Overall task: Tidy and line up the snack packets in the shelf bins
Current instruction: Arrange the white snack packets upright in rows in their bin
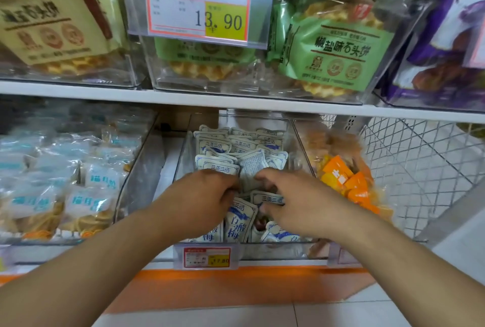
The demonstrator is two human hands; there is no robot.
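Across the upper half of the frame runs a white shelf carrying clear bins of large green and tan cracker bags behind a big price tag. Below it, at centre frame, sits the clear bin that holds the white-and-blue snack packets, with bins of pale blue packets at left and orange packets at right. Both hands are down in the middle of that bin. The left hand has its fingers curled into the pile and seems to grip a packet, though the fingertips are hidden. The right hand pinches the edge of a packet lying flat at centre. The rear packets stand in overlapping rows, long axis upright, printed faces toward the camera. The front ones lean, long axis tilted toward upper right, and one in the middle shows its text-covered back. The risk, I judge, is that pulling one packet from this loose pile topples its leaning neighbours, or drags one over the low front wall onto the floor.
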